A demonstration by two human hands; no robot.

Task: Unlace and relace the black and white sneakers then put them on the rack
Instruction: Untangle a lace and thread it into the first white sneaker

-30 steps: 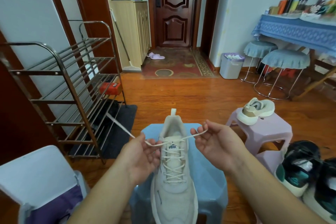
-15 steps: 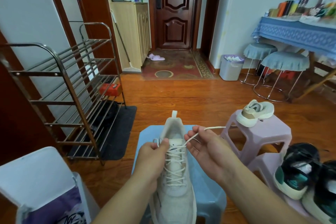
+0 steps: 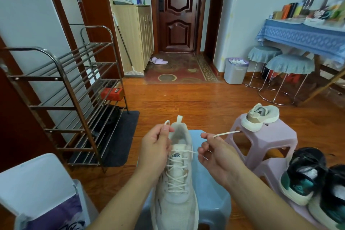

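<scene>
While both lace ends are held up, the next pull depends on how they lie from the shoe. On the far left stands the rack [image 3: 61, 99], well apart from the hands, with a red box [image 3: 112, 93] on one shelf. Next, the left hand [image 3: 155, 147] is curled, and the left lace end [image 3: 166, 122] is pinched between thumb and finger, just left of the heel. The shoe [image 3: 177, 183] is set on the blue stool [image 3: 211, 183] in the middle, toe near, heel far, so its long line runs straight away. The right hand [image 3: 216, 153] is curled too, and the right lace end [image 3: 226, 133] is pinched, pointing out to the right. Each hand is nearer its own side. A knot is not yet tied. At the near right, dark sneakers [image 3: 306, 175] are seen on a purple stool [image 3: 268, 142].
</scene>
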